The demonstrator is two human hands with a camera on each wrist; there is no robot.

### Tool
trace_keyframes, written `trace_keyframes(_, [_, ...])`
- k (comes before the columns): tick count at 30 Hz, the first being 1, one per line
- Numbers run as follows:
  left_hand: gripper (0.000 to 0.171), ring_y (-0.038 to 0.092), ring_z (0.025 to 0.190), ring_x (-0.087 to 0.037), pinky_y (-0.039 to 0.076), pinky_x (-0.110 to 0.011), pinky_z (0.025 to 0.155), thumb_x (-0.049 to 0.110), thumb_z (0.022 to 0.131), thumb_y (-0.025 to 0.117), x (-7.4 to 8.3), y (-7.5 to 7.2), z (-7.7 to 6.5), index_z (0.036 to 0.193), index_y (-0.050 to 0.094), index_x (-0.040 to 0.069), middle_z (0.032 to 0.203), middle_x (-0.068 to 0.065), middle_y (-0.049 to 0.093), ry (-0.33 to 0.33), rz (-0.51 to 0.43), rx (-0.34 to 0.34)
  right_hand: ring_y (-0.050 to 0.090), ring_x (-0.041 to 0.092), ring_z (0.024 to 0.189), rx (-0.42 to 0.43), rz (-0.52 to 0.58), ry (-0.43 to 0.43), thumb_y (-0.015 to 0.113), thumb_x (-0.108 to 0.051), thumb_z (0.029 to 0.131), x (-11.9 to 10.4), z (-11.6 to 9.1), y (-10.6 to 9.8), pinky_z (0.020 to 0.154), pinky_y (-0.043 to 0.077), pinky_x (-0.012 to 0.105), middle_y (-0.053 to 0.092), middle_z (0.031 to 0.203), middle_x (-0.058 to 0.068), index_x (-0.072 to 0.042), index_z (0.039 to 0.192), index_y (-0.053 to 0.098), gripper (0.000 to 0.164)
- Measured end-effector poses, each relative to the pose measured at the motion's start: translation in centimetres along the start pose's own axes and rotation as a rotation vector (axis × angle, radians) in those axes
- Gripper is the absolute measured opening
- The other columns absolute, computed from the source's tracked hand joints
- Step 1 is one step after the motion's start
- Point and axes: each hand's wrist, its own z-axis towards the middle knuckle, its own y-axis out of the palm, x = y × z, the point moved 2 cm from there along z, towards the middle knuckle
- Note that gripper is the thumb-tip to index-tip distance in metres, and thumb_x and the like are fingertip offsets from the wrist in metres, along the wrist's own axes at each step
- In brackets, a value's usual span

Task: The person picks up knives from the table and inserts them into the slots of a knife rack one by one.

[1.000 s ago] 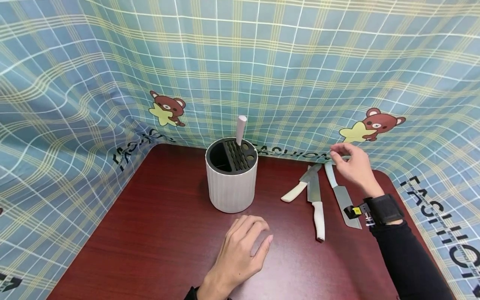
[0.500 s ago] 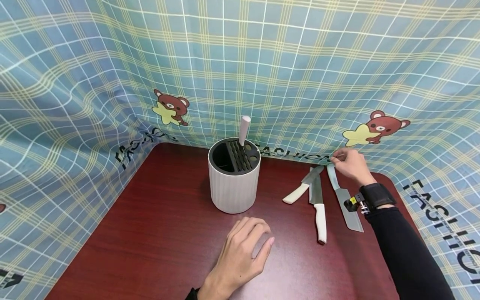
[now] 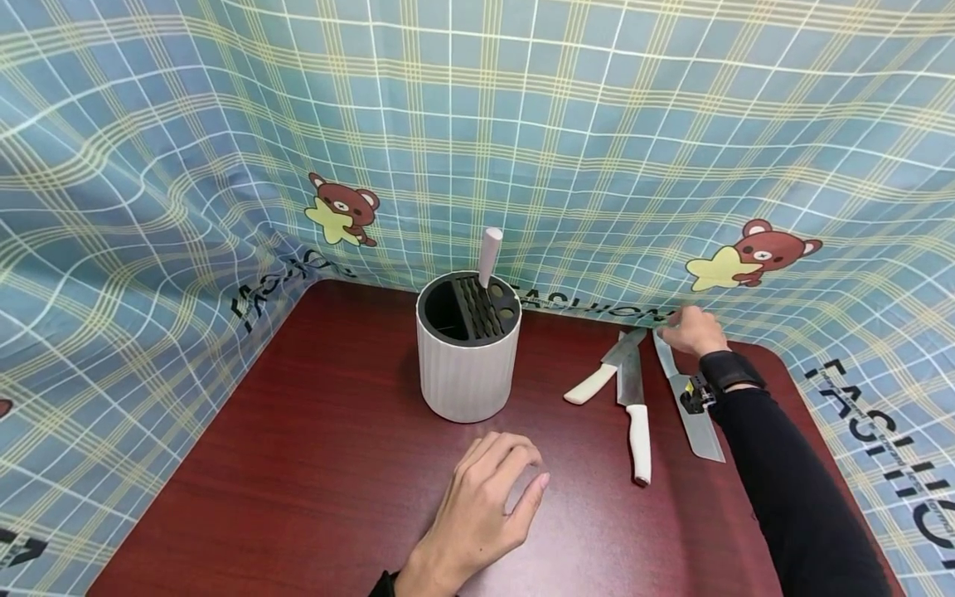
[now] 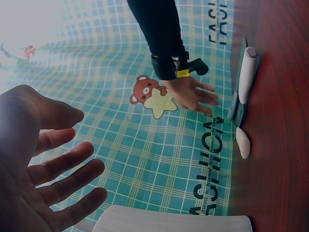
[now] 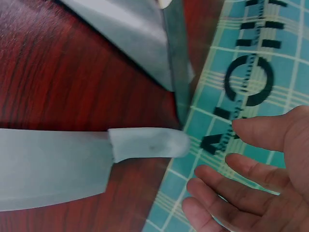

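Observation:
My right hand [image 3: 694, 332] is at the handle end of a cleaver [image 3: 697, 423] lying at the table's right side. In the right wrist view its fingers are spread and slightly bent, just short of the white handle [image 5: 149, 143], with nothing between them. My left hand [image 3: 488, 497] hovers near the table's front middle, loosely curved and holding nothing; the left wrist view shows its fingers [image 4: 67, 179] apart. Left of the cleaver lie two white-handled knives, a larger one [image 3: 638, 439] and a smaller one [image 3: 593, 385], with their blades crossing.
A white ribbed knife block [image 3: 466, 381] with a black slotted top stands at the table's centre back. One pale knife handle [image 3: 489, 257] sticks up from it. A plaid curtain [image 3: 567, 166] with bear prints surrounds the dark red table [image 3: 313, 464] at the back and sides.
My right hand has come down from above the back edge towards the cleaver's handle. The left hand holds nearly the same place, and the head view has shifted slightly.

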Motion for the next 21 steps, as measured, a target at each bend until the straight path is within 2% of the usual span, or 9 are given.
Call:
trace_keyframes(1, [0.011, 0.061, 0.09, -0.008, 0.047, -0.023, 0.078, 0.018, 0.088, 0.073, 0.0, 0.0, 0.0, 0.096, 0.065, 0.017, 0.099, 0.008, 0.065, -0.001, 0.001, 0.0, 0.056, 0.054, 0.104, -0.002, -0.004, 0.008, 0.06, -0.028, 0.096, 0.2, 0.1, 0.2, 0.08, 0.05, 0.057, 0.056, 0.119, 0.037, 0.01, 0.12, 0.058, 0.044])
trace_keyframes(2, [0.011, 0.061, 0.09, -0.008, 0.047, -0.023, 0.078, 0.018, 0.089, 0.073, 0.0, 0.0, 0.0, 0.096, 0.065, 0.017, 0.099, 0.008, 0.065, -0.001, 0.002, 0.0, 0.057, 0.05, 0.096, -0.01, -0.008, 0.024, 0.061, -0.029, 0.096, 0.3, 0.3, 0.4, 0.075, 0.05, 0.053, 0.059, 0.107, 0.032, 0.007, 0.109, 0.06, 0.038])
trace_keyframes(4, [0.01, 0.061, 0.09, -0.008, 0.047, -0.023, 0.077, 0.018, 0.089, 0.073, 0.0, 0.0, 0.0, 0.095, 0.066, 0.016, 0.098, 0.008, 0.065, 0.001, 0.005, 0.002, 0.054, 0.039, 0.08, -0.032, -0.018, 0.052, 0.061, -0.029, 0.095, 0.7, 0.6, 0.9, 0.066, 0.045, 0.045, 0.053, 0.081, 0.019, 0.0, 0.086, 0.057, 0.031])
trace_keyframes(6, [0.01, 0.061, 0.089, -0.008, 0.047, -0.023, 0.077, 0.018, 0.089, 0.073, 0.0, 0.0, 0.0, 0.095, 0.066, 0.016, 0.098, 0.008, 0.065, 0.003, 0.007, 0.003, 0.049, 0.034, 0.075, -0.042, -0.026, 0.083, 0.062, -0.029, 0.095, 1.1, 0.9, 1.4, 0.063, 0.042, 0.043, 0.045, 0.072, 0.009, -0.008, 0.073, 0.05, 0.033])
trace_keyframes(8, [0.009, 0.061, 0.089, -0.008, 0.047, -0.023, 0.077, 0.018, 0.089, 0.072, 0.0, 0.0, 0.0, 0.095, 0.066, 0.016, 0.098, 0.008, 0.065, 0.004, 0.007, 0.003, 0.049, 0.036, 0.078, -0.06, -0.032, 0.125, 0.062, -0.03, 0.094, 1.4, 1.1, 1.8, 0.064, 0.043, 0.045, 0.042, 0.07, 0.006, -0.012, 0.067, 0.046, 0.036])
trace_keyframes(12, [0.009, 0.061, 0.089, -0.008, 0.047, -0.023, 0.078, 0.018, 0.089, 0.072, 0.0, 0.1, 0.0, 0.095, 0.065, 0.016, 0.098, 0.008, 0.065, 0.004, 0.007, 0.001, 0.053, 0.052, 0.102, -0.071, -0.027, 0.176, 0.063, -0.029, 0.093, 2.1, 1.3, 2.3, 0.076, 0.049, 0.057, 0.056, 0.095, 0.025, -0.007, 0.075, 0.055, 0.03])
trace_keyframes(15, [0.009, 0.061, 0.089, -0.008, 0.047, -0.023, 0.078, 0.019, 0.089, 0.072, 0.0, 0.1, -0.1, 0.095, 0.065, 0.016, 0.098, 0.008, 0.065, 0.0, 0.01, -0.002, 0.051, 0.056, 0.111, -0.079, -0.013, 0.207, 0.064, -0.03, 0.093, 2.5, 1.3, 2.6, 0.082, 0.05, 0.06, 0.055, 0.115, 0.036, -0.001, 0.084, 0.058, 0.031])
trace_keyframes(18, [0.009, 0.061, 0.089, -0.007, 0.047, -0.023, 0.078, 0.019, 0.089, 0.073, -0.1, 0.2, -0.1, 0.095, 0.066, 0.016, 0.098, 0.008, 0.065, -0.005, 0.009, -0.005, 0.051, 0.057, 0.112, -0.077, -0.001, 0.212, 0.065, -0.032, 0.092, 2.7, 1.5, 2.9, 0.08, 0.051, 0.06, 0.051, 0.123, 0.041, 0.005, 0.096, 0.061, 0.038])
trace_keyframes(21, [0.009, 0.061, 0.089, -0.008, 0.047, -0.023, 0.078, 0.018, 0.088, 0.073, -0.1, 0.3, -0.1, 0.094, 0.066, 0.016, 0.097, 0.008, 0.065, -0.005, 0.006, -0.005, 0.055, 0.054, 0.106, -0.088, -0.008, 0.212, 0.065, -0.035, 0.093, 2.7, 1.7, 3.2, 0.077, 0.051, 0.057, 0.053, 0.119, 0.04, 0.01, 0.106, 0.06, 0.047])
